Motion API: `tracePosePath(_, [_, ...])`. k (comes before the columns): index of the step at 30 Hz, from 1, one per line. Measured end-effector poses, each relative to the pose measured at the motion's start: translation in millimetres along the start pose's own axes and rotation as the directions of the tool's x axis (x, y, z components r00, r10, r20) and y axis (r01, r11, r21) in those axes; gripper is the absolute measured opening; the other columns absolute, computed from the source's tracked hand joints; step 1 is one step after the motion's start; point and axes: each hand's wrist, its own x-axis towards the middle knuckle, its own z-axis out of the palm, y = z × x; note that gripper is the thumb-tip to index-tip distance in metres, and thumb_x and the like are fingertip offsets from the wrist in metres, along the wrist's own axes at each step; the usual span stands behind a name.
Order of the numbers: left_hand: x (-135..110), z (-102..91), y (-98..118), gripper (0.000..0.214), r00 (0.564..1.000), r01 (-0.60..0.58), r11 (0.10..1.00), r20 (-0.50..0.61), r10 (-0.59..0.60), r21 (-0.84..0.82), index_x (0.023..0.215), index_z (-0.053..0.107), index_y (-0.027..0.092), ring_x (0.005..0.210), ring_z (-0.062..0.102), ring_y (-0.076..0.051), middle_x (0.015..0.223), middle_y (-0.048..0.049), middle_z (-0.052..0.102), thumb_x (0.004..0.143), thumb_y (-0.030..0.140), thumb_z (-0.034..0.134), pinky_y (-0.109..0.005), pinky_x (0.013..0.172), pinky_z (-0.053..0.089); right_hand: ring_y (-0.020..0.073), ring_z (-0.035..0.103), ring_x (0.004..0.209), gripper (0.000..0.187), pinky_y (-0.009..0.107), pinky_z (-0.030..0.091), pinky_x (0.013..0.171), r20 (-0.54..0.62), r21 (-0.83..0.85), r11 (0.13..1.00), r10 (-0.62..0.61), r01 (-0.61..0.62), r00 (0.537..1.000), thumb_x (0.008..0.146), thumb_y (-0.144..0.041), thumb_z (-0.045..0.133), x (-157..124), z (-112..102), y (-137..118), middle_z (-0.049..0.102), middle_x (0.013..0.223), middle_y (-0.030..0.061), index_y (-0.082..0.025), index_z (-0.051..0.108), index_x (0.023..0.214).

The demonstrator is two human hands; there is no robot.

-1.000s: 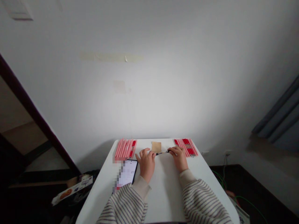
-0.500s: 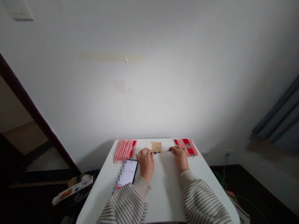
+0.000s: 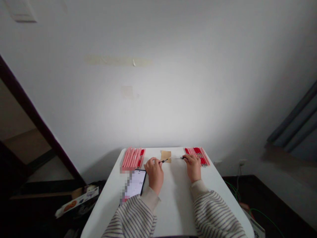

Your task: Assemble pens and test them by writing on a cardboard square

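Note:
My left hand (image 3: pixel 155 172) is closed around a thin dark pen part (image 3: pixel 164 161) whose tip points right, toward a small tan paper square (image 3: pixel 165 155). My right hand (image 3: pixel 193 167) pinches another short dark pen piece (image 3: pixel 182 158) beside the row of red pens (image 3: pixel 198 155) at the table's far right. A small gap separates the two pieces. Both wrists wear striped sleeves and rest on the white table (image 3: pixel 173 198).
A row of pink pen barrels (image 3: pixel 132 158) lies at the far left of the table. A phone (image 3: pixel 135 185) with a lit screen sits left of my left hand. A box (image 3: pixel 76 200) lies on the dark floor at left; cables (image 3: pixel 235 191) run at right.
The single pen held between both hands has come apart into two pieces. My hands have moved away from each other, the left leftward and the right toward the red pens.

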Motion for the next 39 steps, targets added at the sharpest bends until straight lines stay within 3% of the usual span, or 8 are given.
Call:
tracePosePath(6, [-1,1.0,3,0.014,0.999,-0.004,0.999,-0.042,0.005,0.032,0.089,0.055,0.014,0.099,0.049,-0.024,0.105,-0.0108,0.055,0.088,0.023,0.045,-0.043,0.087,0.041,0.0238,0.049,0.093,0.047,0.036,0.033,0.085,-0.014,0.004,1.000,-0.007,0.007,1.000,0.089,-0.054,0.040,0,2,1,0.068,0.093,0.0079,-0.021,0.073,0.088])
tracePosePath(15, [-1,-6.2,9,0.019,0.995,0.004,0.988,-0.102,0.012,0.157,0.086,0.055,0.011,0.110,0.045,-0.027,0.115,-0.0163,0.049,0.088,0.026,0.043,-0.046,0.097,0.039,0.0235,0.049,0.091,0.048,0.036,0.032,0.084,0.020,0.000,1.000,-0.018,0.018,1.000,0.090,-0.055,0.039,-2,0,-4,0.068,0.091,0.0078,-0.021,0.073,0.088])
tracePosePath(21, [0,-9.6,12,0.018,0.995,0.028,0.973,-0.095,-0.006,0.228,0.088,0.056,0.011,0.114,0.044,-0.029,0.117,-0.0170,0.049,0.087,0.024,0.043,-0.048,0.099,0.037,0.0242,0.048,0.092,0.046,0.036,0.032,0.084,0.046,0.002,1.000,-0.009,0.009,0.999,0.090,-0.052,0.039,-2,-3,-10,0.068,0.092,0.0075,-0.022,0.073,0.087])
tracePosePath(30, [-2,-6.6,10,0.017,1.000,-0.004,0.968,-0.008,0.007,0.251,0.089,0.058,0.011,0.117,0.041,-0.030,0.115,-0.0163,0.050,0.083,0.020,0.046,-0.051,0.100,0.034,0.0242,0.050,0.093,0.041,0.036,0.032,0.086,0.083,-0.010,1.000,-0.014,0.015,0.996,0.090,-0.048,0.042,-1,-3,-10,0.069,0.091,0.0069,-0.021,0.074,0.088])
tracePosePath(39, [-3,-8.5,12,0.020,1.000,0.014,0.970,0.006,-0.016,0.241,0.091,0.059,0.010,0.118,0.040,-0.030,0.117,-0.0173,0.050,0.081,0.023,0.048,-0.052,0.102,0.031,0.0244,0.049,0.094,0.043,0.036,0.032,0.087,0.075,-0.003,1.000,-0.009,0.010,0.997,0.089,-0.049,0.042,-2,-2,-12,0.069,0.089,0.0071,-0.021,0.074,0.087])
